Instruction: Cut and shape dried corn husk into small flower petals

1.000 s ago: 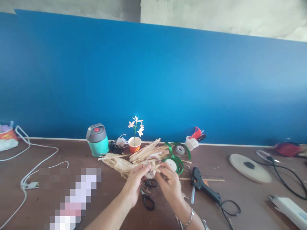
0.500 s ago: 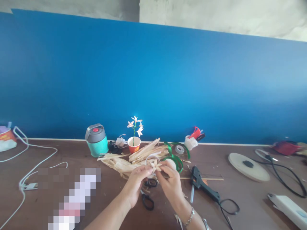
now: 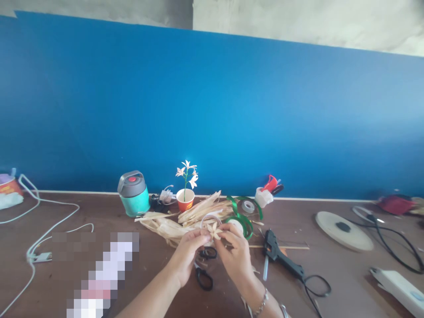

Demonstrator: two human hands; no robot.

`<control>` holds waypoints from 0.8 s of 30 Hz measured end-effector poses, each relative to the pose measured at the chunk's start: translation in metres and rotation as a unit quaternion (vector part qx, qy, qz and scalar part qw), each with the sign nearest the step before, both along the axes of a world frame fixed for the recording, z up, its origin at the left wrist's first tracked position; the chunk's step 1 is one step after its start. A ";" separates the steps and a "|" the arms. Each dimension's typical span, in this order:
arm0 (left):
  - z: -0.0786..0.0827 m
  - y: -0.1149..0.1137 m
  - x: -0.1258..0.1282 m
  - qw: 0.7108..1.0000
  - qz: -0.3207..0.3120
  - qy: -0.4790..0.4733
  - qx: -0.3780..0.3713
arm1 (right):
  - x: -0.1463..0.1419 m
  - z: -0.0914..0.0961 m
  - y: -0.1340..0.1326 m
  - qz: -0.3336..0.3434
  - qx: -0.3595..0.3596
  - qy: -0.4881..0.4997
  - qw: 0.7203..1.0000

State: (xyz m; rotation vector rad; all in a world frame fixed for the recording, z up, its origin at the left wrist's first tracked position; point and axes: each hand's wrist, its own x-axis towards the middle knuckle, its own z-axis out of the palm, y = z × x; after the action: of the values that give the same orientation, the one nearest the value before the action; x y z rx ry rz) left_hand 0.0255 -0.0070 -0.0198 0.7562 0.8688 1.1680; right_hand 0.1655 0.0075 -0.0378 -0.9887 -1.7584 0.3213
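Note:
My left hand (image 3: 186,256) and my right hand (image 3: 236,255) meet over the brown table (image 3: 99,221), fingertips pinched together on a small pale husk flower (image 3: 214,230). Its petals stick up between my thumbs. Black scissors (image 3: 203,269) lie on the table just under my hands. A heap of dried corn husks (image 3: 185,218) lies right behind them. A roll of green ribbon (image 3: 243,221) sits beside my right hand. My right wrist wears a bracelet (image 3: 261,302).
A black glue gun (image 3: 281,258) with its cord lies to the right. A teal jug (image 3: 134,193), a red cup with a finished flower stem (image 3: 186,194), tape (image 3: 247,206), white cables (image 3: 39,221) and a round wooden disc (image 3: 344,232) stand around. A blue wall (image 3: 212,115) backs the table.
The husk flower has come up between my fingertips and now shows its petals. Both hands stayed close together over the scissors, shifting only slightly.

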 end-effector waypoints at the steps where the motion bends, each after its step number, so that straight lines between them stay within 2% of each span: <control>1: 0.000 0.000 0.000 1.000 -0.002 -0.001 0.000 | 0.000 0.000 0.000 0.002 -0.002 0.003 1.000; 8: -0.003 0.001 -0.003 1.000 0.000 0.006 -0.004 | 0.001 0.001 0.001 0.008 -0.002 -0.001 1.000; 13: -0.003 0.000 -0.003 1.000 -0.008 -0.021 -0.001 | 0.000 0.002 0.000 -0.001 0.002 0.009 1.000; 19: -0.001 -0.002 -0.001 0.999 -0.012 -0.041 0.001 | -0.001 0.003 -0.002 -0.001 -0.027 0.028 0.999; 24: -0.004 0.000 -0.001 0.999 -0.009 -0.040 0.013 | 0.000 0.004 -0.002 0.001 -0.007 0.016 1.000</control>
State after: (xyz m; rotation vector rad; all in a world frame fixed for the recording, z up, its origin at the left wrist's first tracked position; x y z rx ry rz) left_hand 0.0242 -0.0070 -0.0241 0.7327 0.7797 1.1876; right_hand 0.1656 0.0054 -0.0341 -0.9869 -1.7299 0.3482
